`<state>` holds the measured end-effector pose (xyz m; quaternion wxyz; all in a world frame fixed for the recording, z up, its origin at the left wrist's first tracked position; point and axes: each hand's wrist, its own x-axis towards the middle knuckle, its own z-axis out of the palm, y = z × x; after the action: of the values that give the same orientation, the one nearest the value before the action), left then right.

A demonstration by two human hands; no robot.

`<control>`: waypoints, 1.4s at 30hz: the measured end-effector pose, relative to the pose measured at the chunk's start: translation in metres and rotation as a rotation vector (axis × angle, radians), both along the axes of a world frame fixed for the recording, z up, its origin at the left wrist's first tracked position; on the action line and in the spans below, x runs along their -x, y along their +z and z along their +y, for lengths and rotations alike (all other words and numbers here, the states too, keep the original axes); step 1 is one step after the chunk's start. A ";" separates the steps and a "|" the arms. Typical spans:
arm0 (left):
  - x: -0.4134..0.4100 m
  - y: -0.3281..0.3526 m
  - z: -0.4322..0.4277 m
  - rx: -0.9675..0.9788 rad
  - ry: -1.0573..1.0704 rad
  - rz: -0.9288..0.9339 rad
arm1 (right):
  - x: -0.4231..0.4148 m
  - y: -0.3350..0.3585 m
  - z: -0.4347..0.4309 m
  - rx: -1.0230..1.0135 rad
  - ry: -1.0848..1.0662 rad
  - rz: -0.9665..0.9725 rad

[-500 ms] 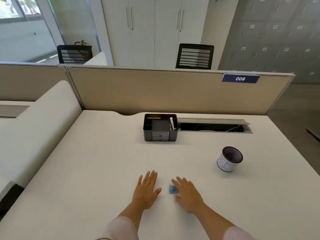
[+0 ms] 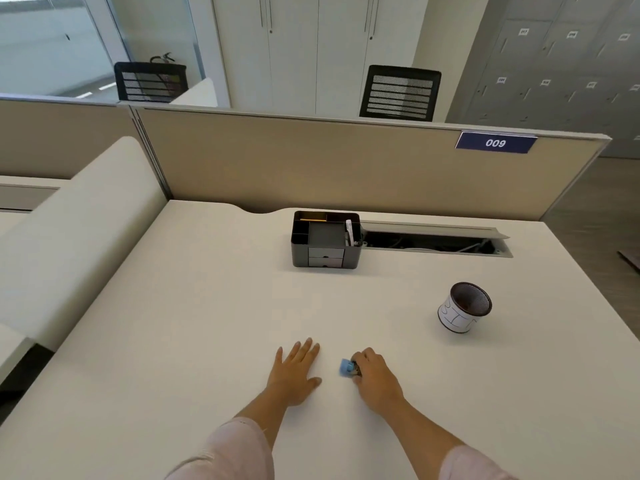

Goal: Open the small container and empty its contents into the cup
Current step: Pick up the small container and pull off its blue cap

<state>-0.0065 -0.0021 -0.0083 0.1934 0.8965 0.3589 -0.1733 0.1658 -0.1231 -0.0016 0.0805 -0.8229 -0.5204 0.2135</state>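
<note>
Resting flat on the table point(image 2: 173, 341), the left hand point(image 2: 294, 374) lies with its fingers spread and holds nothing, as it did half a second ago. Just to the right of it is the small container point(image 2: 346, 367), a little blue thing at the near middle of the table. A moment ago it lay free between the two hands; now the right hand point(image 2: 375, 379) has curled its fingers around it and pinches it, with the blue end sticking out to the left. Whether it is already lifted off the table I cannot tell. What it holds inside is not visible, and the lid looks still on.

I judge that the grasp is now made, so the opening can begin; the free left hand is near enough to come and pull or twist the blue end.

Far behind, in the middle, stands a black desk organizer point(image 2: 325, 242). To the right, well apart from the hands, the cup point(image 2: 464, 308) stands upright with its dark inside open, ready to receive the contents.
</note>
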 end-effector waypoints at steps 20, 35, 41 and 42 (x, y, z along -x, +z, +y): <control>-0.066 0.087 0.026 0.214 0.129 -0.666 | -0.018 0.101 0.032 -0.347 -0.331 0.806; -0.094 0.119 0.013 0.382 0.236 -0.851 | -0.040 0.130 0.027 -0.378 -0.245 0.671; -0.092 0.132 0.005 0.193 0.013 -0.725 | -0.040 0.147 0.034 -0.436 -0.298 0.095; -0.093 0.134 0.003 0.188 -0.003 -0.731 | -0.040 0.147 0.037 -0.465 -0.297 0.013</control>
<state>0.0863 0.0005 0.1253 0.3901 0.8780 0.2472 0.1258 0.2059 -0.0864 0.1458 0.3009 -0.8483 -0.4284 0.0795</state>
